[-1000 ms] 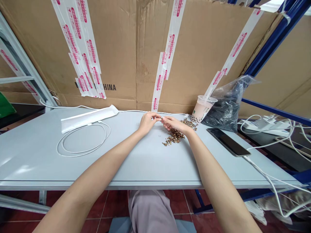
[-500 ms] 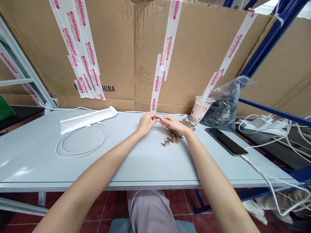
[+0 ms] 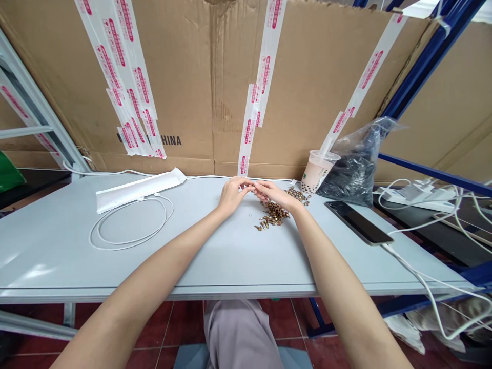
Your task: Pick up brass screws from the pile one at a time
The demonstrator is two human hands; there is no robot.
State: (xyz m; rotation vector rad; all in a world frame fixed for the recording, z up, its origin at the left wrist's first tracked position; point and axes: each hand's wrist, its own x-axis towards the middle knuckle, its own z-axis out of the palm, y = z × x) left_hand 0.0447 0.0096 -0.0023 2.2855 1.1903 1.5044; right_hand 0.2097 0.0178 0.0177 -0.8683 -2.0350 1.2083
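My left hand [image 3: 232, 196] and my right hand [image 3: 272, 193] meet fingertip to fingertip above the grey table, near its back. Both have their fingers pinched together. Whatever lies between the fingertips is too small and too covered to name. Under and beside my right hand lies a loose pile of small brass-coloured screws [image 3: 273, 214]. A second cluster of brass-coloured pieces [image 3: 298, 195] sits behind my right wrist, close to the cup. Part of the pile is hidden by my right hand.
A bubble-tea cup [image 3: 318, 172] and a clear bag of dark material [image 3: 351, 171] stand at the back right. Nearer lies a phone [image 3: 358, 222] with white cables. On the left are a white sleeve [image 3: 140, 190] and a coiled cable [image 3: 130, 241]. Taped cardboard [image 3: 184, 92] walls the back.
Both hands stay together in nearly the same place, with only slight finger movement. The view has shifted a little. The screw pile looks the same.
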